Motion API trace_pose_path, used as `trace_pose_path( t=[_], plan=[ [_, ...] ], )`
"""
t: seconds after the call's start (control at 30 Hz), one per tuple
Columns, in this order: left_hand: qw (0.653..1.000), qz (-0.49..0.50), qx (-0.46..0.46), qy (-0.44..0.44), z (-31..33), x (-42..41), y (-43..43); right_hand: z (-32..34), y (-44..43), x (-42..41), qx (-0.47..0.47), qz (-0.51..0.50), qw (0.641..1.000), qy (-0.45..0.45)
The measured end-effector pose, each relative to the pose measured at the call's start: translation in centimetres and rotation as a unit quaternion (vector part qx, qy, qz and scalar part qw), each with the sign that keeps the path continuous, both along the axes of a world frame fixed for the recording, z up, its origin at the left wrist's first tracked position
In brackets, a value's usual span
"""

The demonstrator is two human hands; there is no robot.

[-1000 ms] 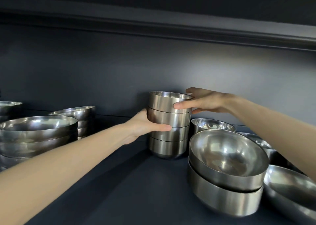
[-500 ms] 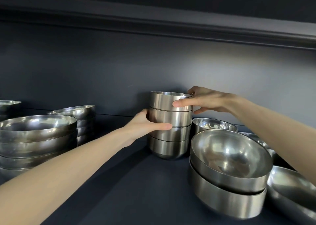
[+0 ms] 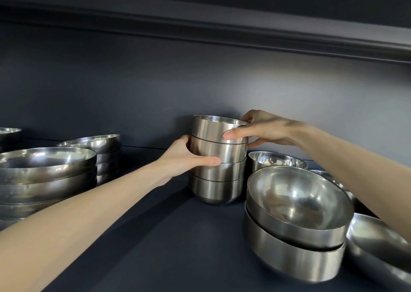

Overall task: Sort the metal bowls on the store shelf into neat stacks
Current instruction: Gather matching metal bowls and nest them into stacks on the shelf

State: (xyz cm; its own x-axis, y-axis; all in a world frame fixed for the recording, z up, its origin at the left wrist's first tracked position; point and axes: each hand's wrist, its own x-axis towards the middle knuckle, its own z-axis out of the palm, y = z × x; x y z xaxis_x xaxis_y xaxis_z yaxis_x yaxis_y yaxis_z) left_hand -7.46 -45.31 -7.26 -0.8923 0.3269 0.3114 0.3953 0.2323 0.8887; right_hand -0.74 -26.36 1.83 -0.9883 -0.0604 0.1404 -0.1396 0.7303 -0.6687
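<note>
Head view: a stack of four small metal bowls (image 3: pixel 222 176) is seen at the far middle of the dark shelf (image 3: pixel 166 247), close to the back wall. The stack is gripped at its middle by the left hand (image 3: pixel 184 158), with the thumb laid across the front. The top bowl (image 3: pixel 209 127) is pinched by the right hand (image 3: pixel 266 127), thumb in front, fingers behind the rim. Two large nested bowls (image 3: pixel 295 225) are seen at the near right, and wide bowl stacks (image 3: pixel 44 169) at the left.
</note>
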Motion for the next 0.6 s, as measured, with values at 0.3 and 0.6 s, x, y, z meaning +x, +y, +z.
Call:
trace_pose_path(
  t=[0.3,0.6],
  plan=[
    [1.0,0.008,-0.014,0.015,0.0,-0.3,-1.5,-0.1,-0.7,-0.6,-0.036,0.055,0.998,-0.007],
    [1.0,0.008,0.016,-0.005,-0.6,-0.3,-3.6,0.8,-3.0,-1.0,-0.007,0.072,0.997,-0.038]
  ],
)
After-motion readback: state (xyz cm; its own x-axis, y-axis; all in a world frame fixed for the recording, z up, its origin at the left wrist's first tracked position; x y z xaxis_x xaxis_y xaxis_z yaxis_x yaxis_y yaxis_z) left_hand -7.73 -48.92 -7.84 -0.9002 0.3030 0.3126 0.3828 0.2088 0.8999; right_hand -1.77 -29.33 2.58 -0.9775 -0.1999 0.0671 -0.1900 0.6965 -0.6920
